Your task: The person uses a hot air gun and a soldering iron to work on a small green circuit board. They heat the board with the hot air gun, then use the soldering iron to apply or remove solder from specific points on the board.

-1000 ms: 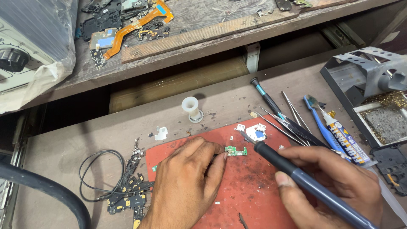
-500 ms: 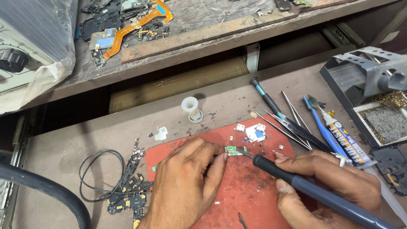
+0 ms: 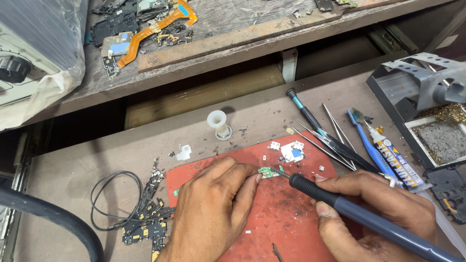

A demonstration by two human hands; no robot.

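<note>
My left hand (image 3: pixel 211 213) rests on a red work mat (image 3: pixel 286 218), its fingertips pinning a tiny green circuit board (image 3: pixel 265 172). My right hand (image 3: pixel 376 213) grips a dark soldering iron (image 3: pixel 340 201) like a pen. The iron's metal tip touches the right edge of the small board. Both hands lie low on the mat, a few centimetres apart.
Small white parts (image 3: pixel 292 152) lie on the mat's far edge. Tweezers (image 3: pixel 330 140), a screwdriver (image 3: pixel 303 111), a blue toothbrush (image 3: pixel 369 143) and a glue tube (image 3: pixel 395 157) sit to the right. A grey iron stand (image 3: pixel 427 97) is far right. A white spool (image 3: pixel 218 123), black cable (image 3: pixel 114 199) and board scraps (image 3: pixel 145 221) lie left.
My right hand slid the soldering iron down and left, bringing its tip onto the small board. My left hand stayed on the board.
</note>
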